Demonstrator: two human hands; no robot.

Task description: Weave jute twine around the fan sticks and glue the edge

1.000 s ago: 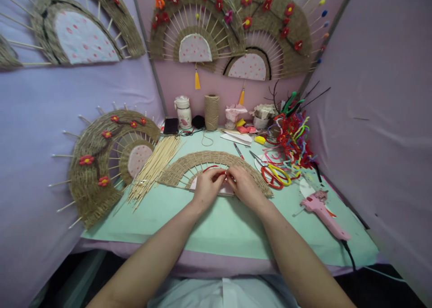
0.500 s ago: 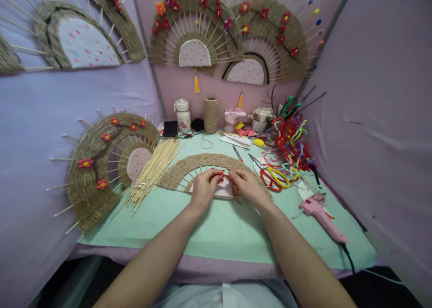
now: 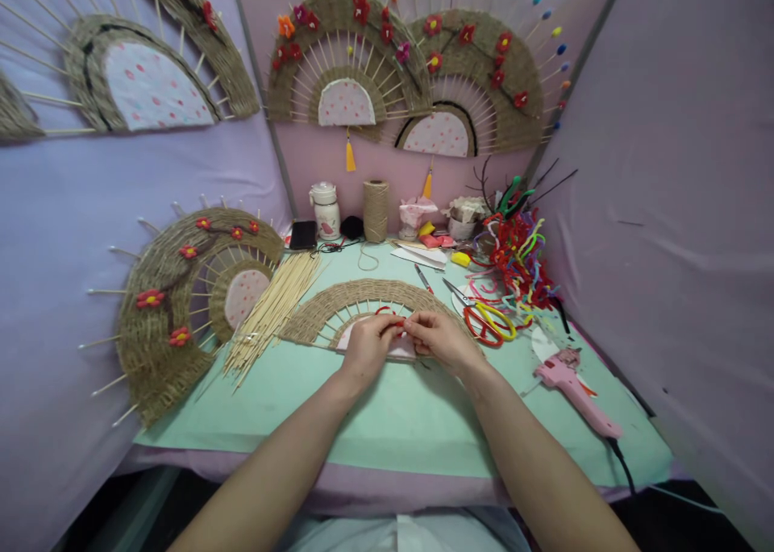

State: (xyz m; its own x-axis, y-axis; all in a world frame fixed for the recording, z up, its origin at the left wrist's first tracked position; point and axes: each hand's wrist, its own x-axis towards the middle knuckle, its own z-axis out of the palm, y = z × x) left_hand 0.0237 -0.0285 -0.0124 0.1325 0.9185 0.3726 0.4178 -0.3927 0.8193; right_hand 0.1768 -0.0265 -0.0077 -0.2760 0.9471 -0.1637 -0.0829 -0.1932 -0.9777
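Note:
Between the fingertips of both hands is a thin red pipe cleaner (image 3: 387, 311), part of it curling up behind my left fingers. My left hand (image 3: 368, 345) pinches it from the left. My right hand (image 3: 440, 338) pinches it close by, thumb and fingers together. Both hands are over a half-round woven twine fan (image 3: 368, 291) lying on the table, with light sticks as ribs and a pale centre piece. My hands cover much of that centre.
Right of the fan lie red-handled scissors (image 3: 484, 326), a pen (image 3: 424, 278), a pile of coloured pipe cleaners (image 3: 513, 250) and a pink glue gun (image 3: 577, 395). Thin sticks (image 3: 272, 310) and a flowered fan (image 3: 142, 334) are at left. A twine spool (image 3: 376, 212) stands behind.
My hands have drawn closer together at the fingertips, and more of the red pipe cleaner now shows curled above my left fingers. The view has shifted slightly.

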